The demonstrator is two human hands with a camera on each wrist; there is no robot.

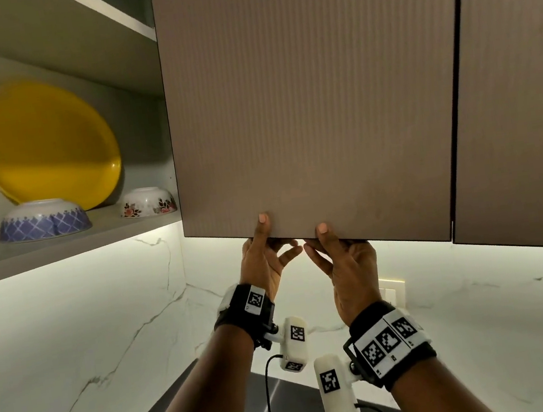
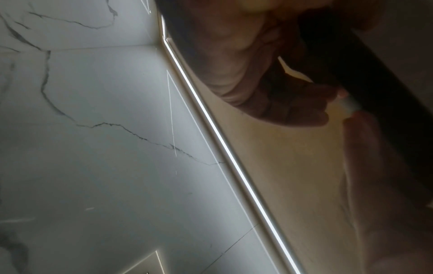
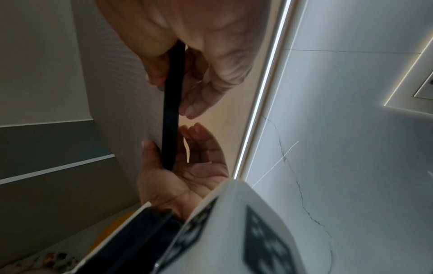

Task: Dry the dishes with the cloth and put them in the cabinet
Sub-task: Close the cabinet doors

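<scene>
A: What's the grip doing?

B: Both are pinching the bottom edge of the wide brown ribbed cabinet door [image 1: 311,97]. The left hand [image 1: 263,262] has its thumb on the front face and its fingers behind the edge; the right hand [image 1: 346,261], just beside it, does the same. Neither carries a dish or a cloth.

A: Why hold it there?

B: I see no handle, so the lower lip looks like the only purchase. I'd judge the door is being swung, though opening or closing I can't tell.

A: And the dishes?

B: Up and left of the grip, on the open grey shelf [image 1: 71,242]: a big yellow round plate [image 1: 44,145] leaning on the back wall, and in front of it a blue-patterned bowl [image 1: 44,220] and a smaller floral bowl [image 1: 148,202], both upside down.

A: Arm pose?

B: Both forearms reach upward, wrists close together, palms facing each other.
</scene>
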